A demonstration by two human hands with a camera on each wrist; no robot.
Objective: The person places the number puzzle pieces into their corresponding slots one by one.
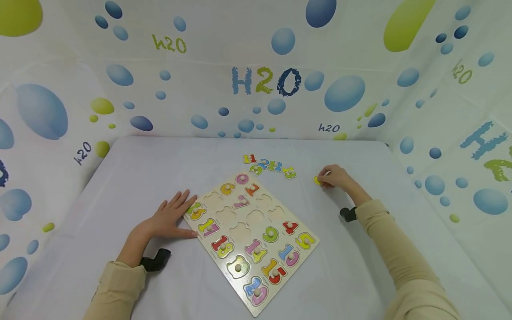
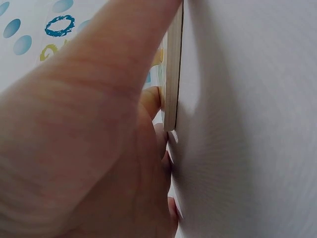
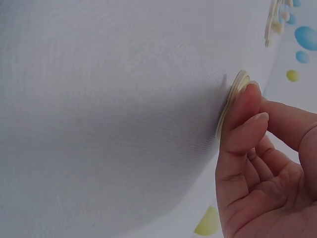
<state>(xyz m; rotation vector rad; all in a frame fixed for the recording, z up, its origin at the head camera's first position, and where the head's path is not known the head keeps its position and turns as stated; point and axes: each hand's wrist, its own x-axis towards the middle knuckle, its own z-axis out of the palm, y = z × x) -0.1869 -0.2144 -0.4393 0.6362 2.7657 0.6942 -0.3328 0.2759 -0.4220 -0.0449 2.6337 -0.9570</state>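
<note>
A wooden number puzzle board (image 1: 255, 310) lies at a slant on the white-covered table, with knobbed number pieces in many of its recesses and several recesses bare. My left hand (image 1: 170, 218) has its fingers spread, thumb and fingertips at the board's left edge. In the left wrist view the board's side edge (image 2: 172, 74) shows beside the hand (image 2: 99, 129). Right of the board, my right hand (image 1: 334, 177) pinches a yellow puzzle piece (image 1: 316, 180) close over the table. The right wrist view shows this piece (image 3: 240, 82) edge-on between fingertips and thumb, its face mostly hidden.
Loose number pieces (image 1: 275, 166) lie in a cluster beyond the board's far corner. A white cloth (image 1: 352, 266) covers the table, and a bubble-printed curtain (image 1: 200, 89) hangs behind and at both sides. Each wrist wears a black camera mount (image 1: 348, 214).
</note>
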